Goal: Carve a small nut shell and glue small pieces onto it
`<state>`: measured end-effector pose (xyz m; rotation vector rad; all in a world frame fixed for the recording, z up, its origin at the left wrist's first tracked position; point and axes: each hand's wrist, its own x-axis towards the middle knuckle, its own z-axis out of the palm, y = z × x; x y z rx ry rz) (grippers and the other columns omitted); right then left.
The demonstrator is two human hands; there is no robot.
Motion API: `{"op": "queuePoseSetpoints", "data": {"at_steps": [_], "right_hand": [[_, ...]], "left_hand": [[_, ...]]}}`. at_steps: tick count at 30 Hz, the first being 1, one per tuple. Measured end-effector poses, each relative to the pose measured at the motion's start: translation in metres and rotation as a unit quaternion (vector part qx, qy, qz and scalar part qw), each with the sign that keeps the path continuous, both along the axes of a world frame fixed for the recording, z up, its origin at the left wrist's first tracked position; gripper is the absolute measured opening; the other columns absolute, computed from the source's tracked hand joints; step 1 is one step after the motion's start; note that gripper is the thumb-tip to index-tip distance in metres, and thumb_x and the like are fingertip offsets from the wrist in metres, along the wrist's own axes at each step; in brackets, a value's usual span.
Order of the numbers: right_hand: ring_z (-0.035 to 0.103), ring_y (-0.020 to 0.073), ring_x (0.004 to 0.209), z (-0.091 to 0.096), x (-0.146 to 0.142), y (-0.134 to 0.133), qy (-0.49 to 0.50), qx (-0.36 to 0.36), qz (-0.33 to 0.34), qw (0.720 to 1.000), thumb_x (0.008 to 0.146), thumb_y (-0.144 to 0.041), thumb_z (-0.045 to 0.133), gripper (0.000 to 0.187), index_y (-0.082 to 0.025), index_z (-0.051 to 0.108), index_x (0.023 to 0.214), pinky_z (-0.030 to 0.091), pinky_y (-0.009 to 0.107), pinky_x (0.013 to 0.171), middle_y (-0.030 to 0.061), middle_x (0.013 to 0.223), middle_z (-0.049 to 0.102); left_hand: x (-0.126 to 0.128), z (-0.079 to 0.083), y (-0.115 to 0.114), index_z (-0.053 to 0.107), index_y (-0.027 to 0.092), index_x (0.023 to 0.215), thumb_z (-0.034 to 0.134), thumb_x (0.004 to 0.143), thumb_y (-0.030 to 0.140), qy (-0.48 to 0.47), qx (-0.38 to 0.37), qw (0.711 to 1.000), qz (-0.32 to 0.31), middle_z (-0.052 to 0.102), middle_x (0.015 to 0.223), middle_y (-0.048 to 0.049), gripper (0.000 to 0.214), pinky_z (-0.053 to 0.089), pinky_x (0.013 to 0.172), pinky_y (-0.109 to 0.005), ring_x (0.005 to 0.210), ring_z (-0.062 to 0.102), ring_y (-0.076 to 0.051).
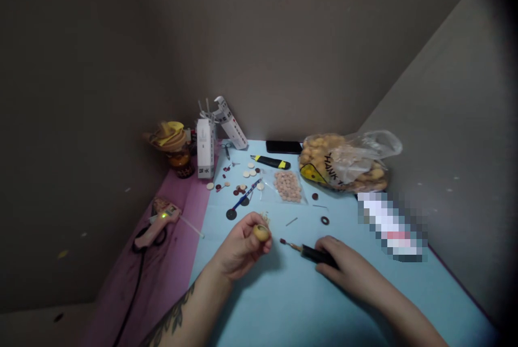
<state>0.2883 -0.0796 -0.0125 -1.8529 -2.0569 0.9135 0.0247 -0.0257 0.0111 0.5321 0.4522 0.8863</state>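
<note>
My left hand [244, 247] is closed around a small tan, nut-like round piece [261, 233], which shows a darker patch on its upper side. Light crumbs [265, 218] lie on the blue sheet just beyond it. In my right hand [338, 260] is a black-handled rotary tool [318, 255], its metal shaft pointing left and ending in a dark red bit. The bit is a short gap to the right of the round piece, not touching it.
On the left lies a pink glue gun [157, 225] with its cord. White cartons [205, 147] stand behind. A utility knife [270, 162], phone [284, 147], bag of beads [288, 186], and large plastic bag of tan pieces [343, 163] lie at the back; several discs and a blue pen-like stick [247, 194] lie mid-table.
</note>
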Motion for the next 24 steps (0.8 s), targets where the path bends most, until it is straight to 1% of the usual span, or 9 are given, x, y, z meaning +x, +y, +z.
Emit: {"op": "queuePoseSetpoints", "data": {"at_steps": [3, 6, 8, 11, 13, 16, 18, 20, 24], "right_hand": [[0.060, 0.0235, 0.081, 0.006, 0.001, -0.002, 0.005, 0.009, 0.001, 1.000, 0.078, -0.023, 0.059, 0.010, -0.022, 0.060, 0.088, 0.047, 0.035, 0.073, 0.0052, 0.089, 0.065], [0.061, 0.0238, 0.083, 0.018, 0.004, -0.006, 0.045, 0.023, -0.017, 0.999, 0.082, -0.031, 0.058, 0.013, -0.023, 0.060, 0.092, 0.049, 0.036, 0.075, 0.0058, 0.092, 0.065], [0.062, 0.0241, 0.083, 0.029, 0.007, -0.008, 0.089, 0.033, -0.043, 0.995, 0.083, -0.037, 0.059, 0.019, -0.023, 0.061, 0.095, 0.050, 0.037, 0.075, 0.0063, 0.091, 0.065], [0.061, 0.0209, 0.069, 0.044, 0.006, -0.013, 0.197, 0.024, -0.095, 0.976, 0.084, -0.046, 0.058, 0.026, -0.024, 0.060, 0.098, 0.050, 0.034, 0.064, 0.0044, 0.079, 0.064], [0.058, 0.0170, 0.058, 0.053, 0.001, -0.013, 0.303, 0.021, -0.132, 0.944, 0.085, -0.050, 0.057, 0.029, -0.024, 0.059, 0.099, 0.048, 0.030, 0.055, 0.0032, 0.076, 0.063], [0.053, 0.0122, 0.050, 0.063, -0.017, -0.006, 0.453, 0.031, -0.184, 0.872, 0.084, -0.053, 0.058, 0.030, -0.025, 0.058, 0.093, 0.042, 0.025, 0.045, 0.0025, 0.077, 0.063], [0.049, 0.0095, 0.046, 0.065, -0.033, 0.005, 0.514, 0.025, -0.207, 0.832, 0.083, -0.052, 0.061, 0.029, -0.024, 0.058, 0.090, 0.038, 0.022, 0.042, 0.0016, 0.075, 0.062], [0.045, 0.0071, 0.043, 0.060, -0.048, 0.018, 0.550, 0.018, -0.224, 0.805, 0.082, -0.050, 0.063, 0.029, -0.022, 0.058, 0.088, 0.034, 0.020, 0.041, 0.0005, 0.072, 0.061], [0.041, 0.0062, 0.041, 0.036, -0.067, 0.038, 0.577, -0.014, -0.253, 0.776, 0.080, -0.051, 0.064, 0.032, -0.021, 0.057, 0.091, 0.028, 0.018, 0.037, -0.0022, 0.066, 0.057]], "left_hand": [[-0.001, 0.002, 0.000, 0.055, 0.016, 0.079, 0.090, 0.051, 0.039, -0.007, -0.011, 1.000, -0.001, 0.061, 0.070, 0.0021, 0.051, 0.043, 0.052, -0.014, 0.057, 0.058, -0.006], [-0.003, 0.003, 0.000, 0.055, 0.016, 0.080, 0.086, 0.056, 0.044, -0.015, -0.022, 1.000, -0.001, 0.065, 0.071, 0.0002, 0.049, 0.047, 0.053, -0.014, 0.059, 0.062, -0.007], [-0.003, 0.002, 0.000, 0.055, 0.015, 0.080, 0.085, 0.058, 0.046, -0.021, -0.028, 0.999, -0.004, 0.067, 0.071, -0.0007, 0.048, 0.049, 0.054, -0.014, 0.059, 0.064, -0.008], [-0.003, 0.001, 0.000, 0.057, 0.015, 0.080, 0.082, 0.062, 0.047, -0.035, -0.032, 0.999, -0.008, 0.068, 0.069, -0.0017, 0.045, 0.051, 0.054, -0.014, 0.058, 0.065, -0.009], [-0.004, 0.000, 0.000, 0.058, 0.015, 0.082, 0.081, 0.064, 0.046, -0.044, -0.032, 0.998, -0.011, 0.069, 0.069, -0.0023, 0.043, 0.051, 0.053, -0.014, 0.058, 0.066, -0.009], [-0.005, 0.000, 0.001, 0.060, 0.015, 0.084, 0.081, 0.065, 0.044, -0.042, -0.038, 0.998, -0.008, 0.070, 0.071, -0.0031, 0.041, 0.052, 0.053, -0.014, 0.059, 0.066, -0.009], [-0.005, 0.001, 0.001, 0.061, 0.015, 0.088, 0.083, 0.065, 0.040, -0.033, -0.042, 0.999, -0.001, 0.072, 0.077, -0.0033, 0.040, 0.051, 0.055, -0.013, 0.061, 0.067, -0.008], [-0.006, 0.002, 0.003, 0.062, 0.017, 0.090, 0.085, 0.063, 0.033, -0.027, -0.035, 0.999, 0.015, 0.072, 0.083, -0.0027, 0.039, 0.051, 0.056, -0.013, 0.063, 0.066, -0.008], [-0.005, 0.003, 0.006, 0.063, 0.018, 0.088, 0.087, 0.059, 0.023, -0.004, -0.011, 0.998, 0.063, 0.071, 0.091, -0.0012, 0.038, 0.050, 0.059, -0.015, 0.067, 0.065, -0.008]]}}
